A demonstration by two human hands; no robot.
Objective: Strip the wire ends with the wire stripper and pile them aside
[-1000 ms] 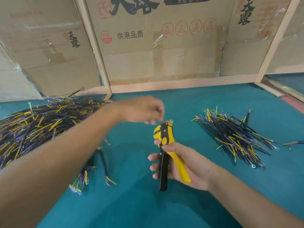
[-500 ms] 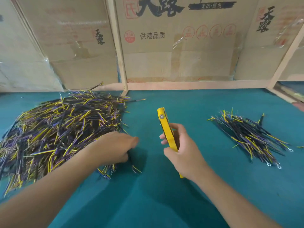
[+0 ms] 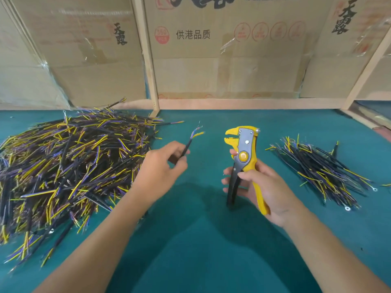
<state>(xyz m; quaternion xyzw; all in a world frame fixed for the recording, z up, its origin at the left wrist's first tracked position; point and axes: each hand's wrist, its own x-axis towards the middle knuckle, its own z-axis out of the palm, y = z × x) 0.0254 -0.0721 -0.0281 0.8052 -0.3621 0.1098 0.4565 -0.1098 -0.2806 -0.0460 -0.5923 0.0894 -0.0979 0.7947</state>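
My left hand (image 3: 160, 169) pinches a short black cable (image 3: 189, 143) whose yellow, purple and bare strands fan out at its upper end, pointing toward the stripper. My right hand (image 3: 262, 187) grips the yellow and black handles of the wire stripper (image 3: 243, 159), held upright with its jaws facing left, a short gap from the cable tip. A big heap of black, yellow and purple wires (image 3: 63, 166) lies to the left. A smaller pile of wires (image 3: 321, 170) lies to the right.
The work surface is a teal cloth-covered table (image 3: 201, 240). Cardboard panels (image 3: 222, 56) in a wooden frame wall off the back. A wooden post (image 3: 148, 60) stands behind the big heap. Ring terminals show at the near edge of the right pile.
My left hand has lifted one cable out of the big heap and brought it up toward the stripper. My right hand has turned the stripper so its jaws face the cable.
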